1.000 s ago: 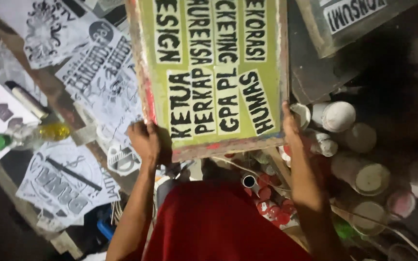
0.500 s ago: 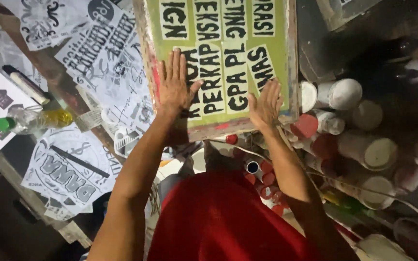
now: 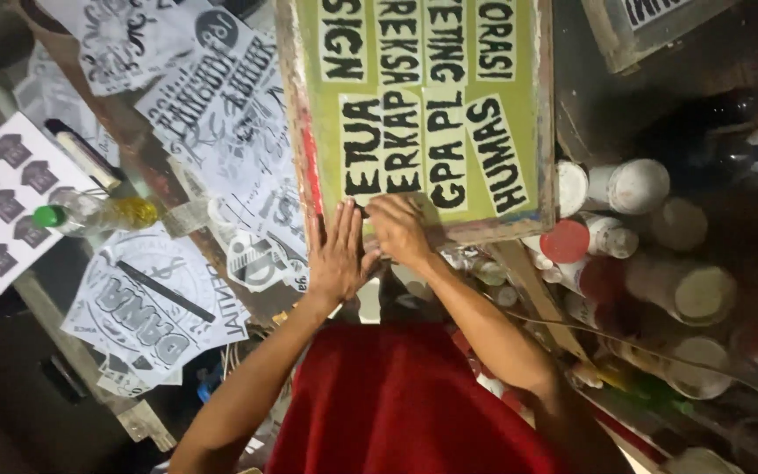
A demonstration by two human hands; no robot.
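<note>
Now both hands work the screen's [image 3: 423,114] near edge — left hand [image 3: 337,256] flat, fingers open; right hand [image 3: 399,230] pinching something there, seemingly tape, which wants smoothing next.

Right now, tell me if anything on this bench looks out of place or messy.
Mostly clutter. Printed paper sheets overlap crookedly and hang over the bench edge, a plastic bottle lies on its side, and paint jars are heaped together. Both hands press the framed screen's corner.

Both bare forearms reach forward and converge — the hands meet side by side. The left hand [image 3: 337,254] lies flat, fingers straight and together, palm down. The right hand [image 3: 399,230] is curled, knuckles up, fingertips tucked under — touching the left.
</note>
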